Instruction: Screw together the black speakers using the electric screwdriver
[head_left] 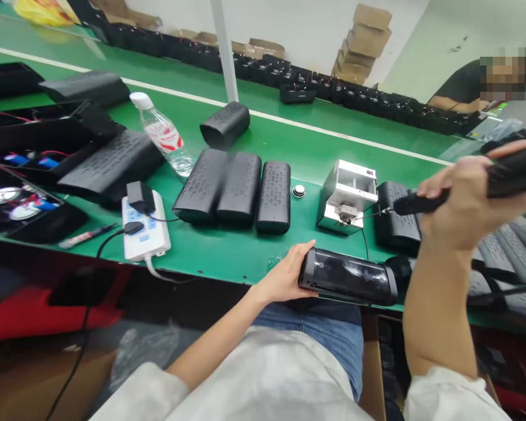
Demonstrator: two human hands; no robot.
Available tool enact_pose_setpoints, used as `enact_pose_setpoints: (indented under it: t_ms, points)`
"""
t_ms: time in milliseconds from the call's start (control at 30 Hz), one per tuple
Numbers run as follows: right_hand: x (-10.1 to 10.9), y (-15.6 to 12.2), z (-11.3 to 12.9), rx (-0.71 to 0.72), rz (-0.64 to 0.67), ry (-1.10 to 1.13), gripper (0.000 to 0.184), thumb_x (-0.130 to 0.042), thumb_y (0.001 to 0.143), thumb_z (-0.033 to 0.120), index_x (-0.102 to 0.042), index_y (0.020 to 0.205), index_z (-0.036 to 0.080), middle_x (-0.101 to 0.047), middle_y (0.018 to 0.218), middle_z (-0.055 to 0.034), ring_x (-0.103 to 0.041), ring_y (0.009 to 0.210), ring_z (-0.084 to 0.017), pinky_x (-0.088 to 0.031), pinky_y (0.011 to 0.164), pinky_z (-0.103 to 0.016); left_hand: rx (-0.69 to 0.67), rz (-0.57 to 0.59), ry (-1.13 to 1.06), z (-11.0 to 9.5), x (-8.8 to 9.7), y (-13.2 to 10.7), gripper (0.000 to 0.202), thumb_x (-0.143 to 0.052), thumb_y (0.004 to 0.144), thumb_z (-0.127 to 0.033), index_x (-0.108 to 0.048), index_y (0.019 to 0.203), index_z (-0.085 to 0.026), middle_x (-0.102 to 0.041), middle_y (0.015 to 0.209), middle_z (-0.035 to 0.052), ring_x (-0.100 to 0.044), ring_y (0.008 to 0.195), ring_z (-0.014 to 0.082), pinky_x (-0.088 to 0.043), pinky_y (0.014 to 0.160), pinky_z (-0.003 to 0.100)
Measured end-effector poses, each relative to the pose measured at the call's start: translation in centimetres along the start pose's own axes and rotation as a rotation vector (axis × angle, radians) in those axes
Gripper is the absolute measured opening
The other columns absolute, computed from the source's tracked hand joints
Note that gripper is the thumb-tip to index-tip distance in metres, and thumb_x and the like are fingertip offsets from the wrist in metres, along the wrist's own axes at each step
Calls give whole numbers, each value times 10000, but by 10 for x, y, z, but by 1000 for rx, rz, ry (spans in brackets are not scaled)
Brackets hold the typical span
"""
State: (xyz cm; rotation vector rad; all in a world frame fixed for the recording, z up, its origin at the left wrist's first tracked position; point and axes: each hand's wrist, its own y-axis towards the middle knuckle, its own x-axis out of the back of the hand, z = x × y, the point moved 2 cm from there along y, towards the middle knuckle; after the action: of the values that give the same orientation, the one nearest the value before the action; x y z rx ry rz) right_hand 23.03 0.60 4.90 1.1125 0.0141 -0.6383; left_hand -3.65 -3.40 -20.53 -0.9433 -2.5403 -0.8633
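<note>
Speaker housing [347, 276] grasped by left hand [284, 275], electric screwdriver [421, 202] clenched in right hand [469, 202], its bit near metal jig [346, 196]

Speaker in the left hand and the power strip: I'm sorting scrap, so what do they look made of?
The speaker looks like glossy dark plastic over a finer patterned layer: highlights run smooth across it, with mesh showing beneath, though that layer's material is unclear. The power strip looks like white moulded plastic, with a smooth satin surface and rounded edges.
</note>
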Motion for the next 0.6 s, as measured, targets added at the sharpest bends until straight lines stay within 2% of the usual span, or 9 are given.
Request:
enact_pose_setpoints:
  t_ms: [100, 233, 333, 433, 600]
  points:
    - [-13, -5, -31, 17, 84, 28, 257, -658, 816, 132, -592, 1047, 223, -521, 619, 123, -481, 399, -125, -391, 346, -282, 25, 2, -15, 2, 0, -1, 1498, -1107, 797, -398, -32, 1840, -426, -389, 1742, 201, -457, 1640, 429, -496, 1373, 716]
    - [-20, -13, -45, -1, 121, 8, 315, -670, 832, 123, -605, 1132, 195, -544, 641, 115, -511, 403, -144, -393, 344, -301, 44, 20, -16, 4, 2, -1, 1518, -1117, 782, -377, -27, 1837, -442, -388, 1746, 192, -460, 1635, 437, -510, 1361, 721]
    - [-26, -18, -49, -35, 135, -22, 293, -694, 855, 134, -617, 1130, 201, -568, 672, 100, -529, 403, -145, -410, 347, -306, 48, 29, -7, 3, 3, -1, 1538, -1125, 768, -339, -23, 1837, -438, -388, 1743, 193, -463, 1631, 439, -505, 1368, 716]
    - [-29, -21, -49, -46, 144, -43, 268, -702, 861, 163, -618, 1107, 231, -522, 622, 116, -510, 381, -143, -407, 344, -295, 55, 28, -4, 2, 3, 0, 1552, -1131, 756, -308, -21, 1834, -437, -393, 1732, 192, -468, 1627, 438, -501, 1373, 714]
    - [-28, -19, -32, -38, 142, -9, 246, -720, 899, 134, -629, 1098, 246, -500, 645, 98, -514, 407, -136, -414, 366, -303, 79, 31, -9, 1, 3, 0, 1538, -1128, 759, -300, -33, 1831, -435, -405, 1718, 184, -476, 1624, 428, -487, 1386, 711]
